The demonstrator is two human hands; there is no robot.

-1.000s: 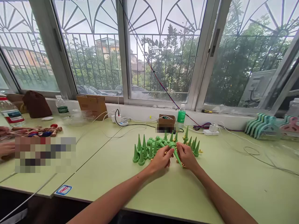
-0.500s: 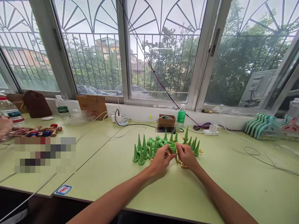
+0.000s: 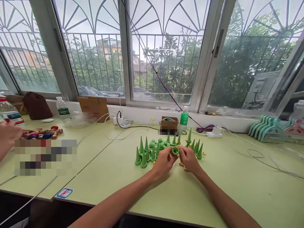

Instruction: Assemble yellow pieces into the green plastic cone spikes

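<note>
My left hand (image 3: 164,161) is closed round a green plastic watering spike (image 3: 175,150), its round hollow end facing me. Against the right side of that rim, my right hand (image 3: 189,158) has its thumb and fingers pinched together; whatever is between them is hidden. Upright green cone spikes (image 3: 143,161) stand in a group left of my hands. More upright cones (image 3: 199,152) with small yellow parts are on the right. Green pieces lying on their sides (image 3: 162,144) are behind my left hand. Small yellowish pieces (image 3: 184,167) lie on the table beneath my right hand.
A small brown box (image 3: 169,124) and a green-labelled bottle (image 3: 184,116) stand behind the spikes. White cables and a power strip (image 3: 215,134) run along the wall. Plastic hangers (image 3: 267,129) sit at right. Another person's hand (image 3: 8,134) is at left beside wooden toys (image 3: 45,134).
The spike in my hands has tipped so its hollow end faces me more, and its point is out of sight. The other person's hand has moved further into view at left.
</note>
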